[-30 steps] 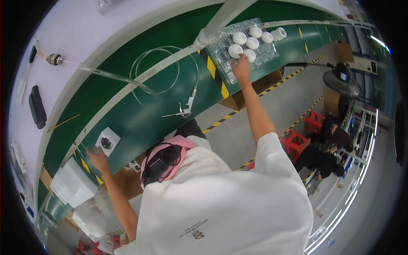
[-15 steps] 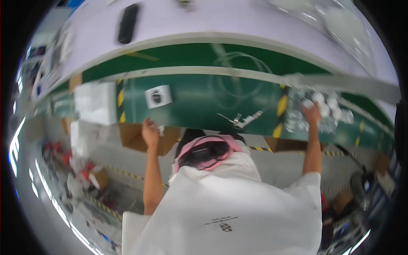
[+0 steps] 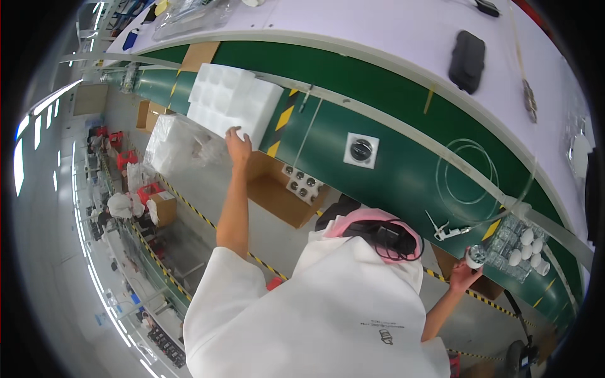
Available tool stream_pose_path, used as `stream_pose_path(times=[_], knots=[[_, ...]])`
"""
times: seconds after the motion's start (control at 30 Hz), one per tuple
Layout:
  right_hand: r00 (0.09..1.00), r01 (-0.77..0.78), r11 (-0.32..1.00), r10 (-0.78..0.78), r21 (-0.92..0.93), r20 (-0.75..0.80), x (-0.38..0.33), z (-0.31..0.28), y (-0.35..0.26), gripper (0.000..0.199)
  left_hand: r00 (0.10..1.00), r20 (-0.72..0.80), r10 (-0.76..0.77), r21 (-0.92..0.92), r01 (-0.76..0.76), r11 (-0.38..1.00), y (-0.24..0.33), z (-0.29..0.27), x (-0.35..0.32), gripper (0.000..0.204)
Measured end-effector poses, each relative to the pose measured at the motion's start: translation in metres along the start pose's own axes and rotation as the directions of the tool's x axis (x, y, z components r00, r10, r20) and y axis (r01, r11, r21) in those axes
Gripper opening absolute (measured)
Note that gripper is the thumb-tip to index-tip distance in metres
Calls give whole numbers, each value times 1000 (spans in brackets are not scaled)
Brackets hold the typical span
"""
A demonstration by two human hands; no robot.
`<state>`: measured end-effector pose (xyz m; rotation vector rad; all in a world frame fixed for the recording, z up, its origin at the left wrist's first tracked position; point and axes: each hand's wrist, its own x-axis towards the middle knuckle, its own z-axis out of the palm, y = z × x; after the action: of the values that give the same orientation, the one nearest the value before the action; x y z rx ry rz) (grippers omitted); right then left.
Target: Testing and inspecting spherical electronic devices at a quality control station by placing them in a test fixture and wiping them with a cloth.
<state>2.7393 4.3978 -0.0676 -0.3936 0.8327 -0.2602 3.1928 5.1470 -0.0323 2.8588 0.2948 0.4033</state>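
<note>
My left hand [image 3: 239,150] is at the near edge of a white foam tray [image 3: 219,91] with round hollows. Its fingers are slightly bent and apart, with nothing seen in them; whether they touch the foam, I cannot tell. At the right, my right hand [image 3: 465,276] is closed round a small white round part with a glassy top [image 3: 476,256]. Beside it, several white egg-shaped pieces [image 3: 527,237] lie on clear plastic packaging [image 3: 506,234]. A white square with a dark round part [image 3: 361,150] rests on the green belt [image 3: 328,160] between my hands.
An air blow gun [image 3: 451,233] with a coiled clear hose lies near the belt's front edge. Below stands a cardboard box [image 3: 277,195] holding a foam block with round parts [image 3: 304,183]. Bagged white foam [image 3: 179,145] is at the left. A dark case [image 3: 467,62] lies on the pale bench.
The view has turned left. My right hand has drawn back from the white pieces with a round part in it. My left hand has moved to the foam tray.
</note>
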Motion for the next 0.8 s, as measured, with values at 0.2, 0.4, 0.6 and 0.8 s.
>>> stream_pose_path(times=[0.2,0.4,0.6,0.8], knots=[[945,38,966,-117,256,304,-59,129,134,71,993,48,107,149,-113,982,-70,51,128,37],[895,-27,894,-178,446,410,-91,230,159,77,988,113,105,325,-137,936,-90,79,150,48],[847,-73,916,-152,395,510,-84,276,183,69,790,609,-69,59,42,997,-111,34,221,72],[831,-191,914,-44,359,555,-78,302,202,68,646,763,-14,-486,587,647,-67,-43,196,64]])
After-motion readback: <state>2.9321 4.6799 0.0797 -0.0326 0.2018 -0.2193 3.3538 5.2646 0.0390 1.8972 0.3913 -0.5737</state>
